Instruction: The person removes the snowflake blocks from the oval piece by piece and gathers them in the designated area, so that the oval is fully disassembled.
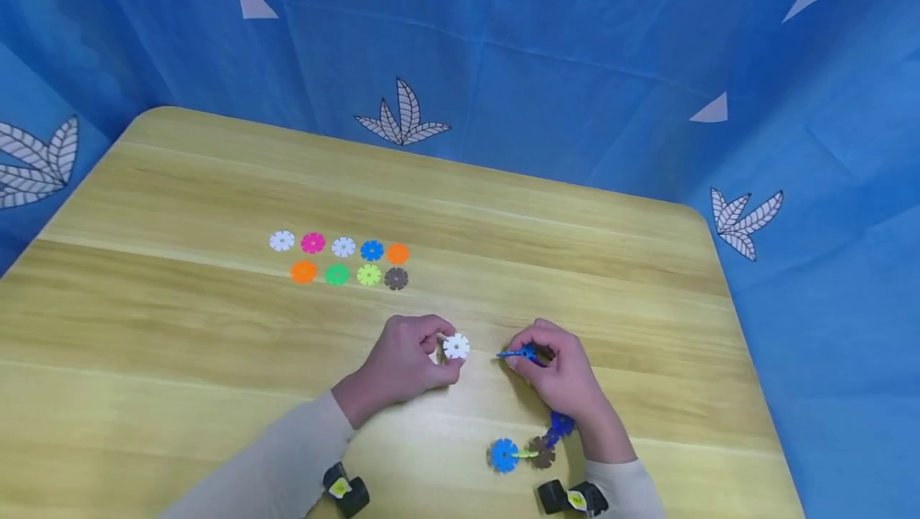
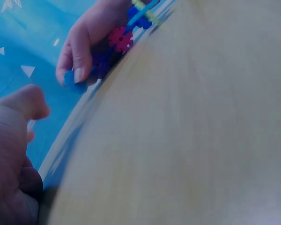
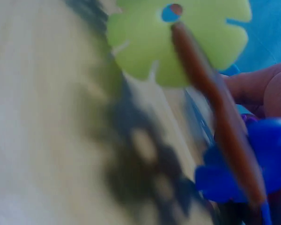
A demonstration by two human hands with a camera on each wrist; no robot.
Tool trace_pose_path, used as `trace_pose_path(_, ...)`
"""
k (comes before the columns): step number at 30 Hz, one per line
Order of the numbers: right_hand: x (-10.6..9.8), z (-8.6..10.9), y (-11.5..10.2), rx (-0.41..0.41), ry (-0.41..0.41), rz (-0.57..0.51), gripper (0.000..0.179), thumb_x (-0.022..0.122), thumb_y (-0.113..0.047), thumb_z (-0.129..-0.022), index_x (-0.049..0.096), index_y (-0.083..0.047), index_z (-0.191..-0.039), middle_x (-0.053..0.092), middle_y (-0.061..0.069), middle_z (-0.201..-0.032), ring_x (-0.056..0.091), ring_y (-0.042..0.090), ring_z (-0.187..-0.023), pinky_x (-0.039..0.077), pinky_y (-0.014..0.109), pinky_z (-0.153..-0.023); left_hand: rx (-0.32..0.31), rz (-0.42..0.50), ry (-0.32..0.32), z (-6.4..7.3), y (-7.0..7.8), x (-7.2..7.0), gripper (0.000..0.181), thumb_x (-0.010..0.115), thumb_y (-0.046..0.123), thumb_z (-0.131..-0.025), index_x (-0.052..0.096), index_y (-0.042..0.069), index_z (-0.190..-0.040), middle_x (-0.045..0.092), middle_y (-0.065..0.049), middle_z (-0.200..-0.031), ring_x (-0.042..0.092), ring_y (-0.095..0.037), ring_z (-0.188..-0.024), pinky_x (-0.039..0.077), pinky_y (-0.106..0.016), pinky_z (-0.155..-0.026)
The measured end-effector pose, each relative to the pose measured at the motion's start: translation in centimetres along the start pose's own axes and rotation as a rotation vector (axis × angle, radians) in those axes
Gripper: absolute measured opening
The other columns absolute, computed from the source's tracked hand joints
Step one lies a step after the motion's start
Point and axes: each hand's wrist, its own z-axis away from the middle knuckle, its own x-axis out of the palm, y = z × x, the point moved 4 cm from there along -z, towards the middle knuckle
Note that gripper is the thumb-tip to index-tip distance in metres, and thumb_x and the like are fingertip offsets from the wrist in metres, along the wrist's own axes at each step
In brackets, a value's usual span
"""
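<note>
My left hand pinches a white notched plastic disc between thumb and fingers, its flat face toward the head camera. To its right, across a small gap, my right hand pinches a blue disc, seen edge-on. That disc ends a chain of interlocked discs running below the hand, partly hidden by it. A dark blue disc, a brown disc and a lighter blue disc show in the chain. The left wrist view also reveals a red disc; up close in the right wrist view is a yellow-green disc.
Two rows of loose discs lie farther back, left of centre, among them a pink disc, a green disc and a dark grey disc. A blue curtain hangs behind the wooden table.
</note>
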Motion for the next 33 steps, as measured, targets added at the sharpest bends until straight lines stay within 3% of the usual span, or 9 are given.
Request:
trace_pose_path(4,-0.6,0.1,-1.8,-0.028,0.005,-0.035,0.019,0.076,0.014,-0.077,0.071,-0.004,-0.082,0.061,0.006,-0.076,0.052,0.028,-0.071,0.041,0.031,-0.067,-0.002,0.000,-0.007,0.1,-0.1,-0.6,0.025,0.086,0.011,-0.069,0.072,0.006,-0.089,0.030,0.016,-0.057,0.029,0.000,-0.053,0.039,-0.021,-0.052)
trace_pose_path(10,-0.5,-0.3,-3.1,-0.010,-0.028,-0.062,0.016,0.079,0.012,-0.075,0.074,-0.002,-0.080,0.059,0.007,-0.073,0.053,0.030,-0.071,0.043,0.034,-0.068,0.007,-0.036,-0.005,0.1,-0.2,-0.8,0.027,0.086,0.012,-0.069,0.073,0.007,-0.093,0.030,0.017,-0.057,0.028,0.000,-0.053,0.035,-0.021,-0.050)
trace_pose_path(17,-0.3,-0.3,-3.0,0.008,0.006,-0.068,0.018,0.081,0.013,-0.072,0.075,-0.002,-0.080,0.062,0.006,-0.072,0.054,0.017,-0.069,0.045,0.034,-0.067,-0.033,-0.033,0.000,0.2,-0.1,-1.3,0.031,0.088,0.012,-0.071,0.076,0.007,-0.099,0.029,0.016,-0.056,0.027,0.001,-0.053,0.035,-0.021,-0.052)
trace_pose_path(28,0.1,-0.5,-2.8,0.018,-0.004,-0.097,0.017,0.081,0.014,-0.072,0.075,0.000,-0.080,0.061,0.007,-0.070,0.054,0.012,-0.065,0.045,0.025,-0.059,-0.074,-0.038,0.106,0.6,-1.0,-3.7,0.033,0.086,0.008,-0.071,0.077,0.005,-0.103,0.029,0.017,-0.057,0.026,0.000,-0.053,0.039,-0.024,-0.054)
trace_pose_path(33,0.4,-0.4,-1.2,0.020,-0.007,-0.117,0.018,0.081,0.014,-0.073,0.075,-0.001,-0.080,0.062,0.006,-0.071,0.056,0.013,-0.065,0.046,0.024,-0.058,-0.089,-0.059,0.130,0.7,-1.4,-4.7,0.034,0.086,0.007,-0.071,0.076,0.005,-0.103,0.030,0.016,-0.056,0.028,-0.001,-0.053,0.038,-0.025,-0.053)
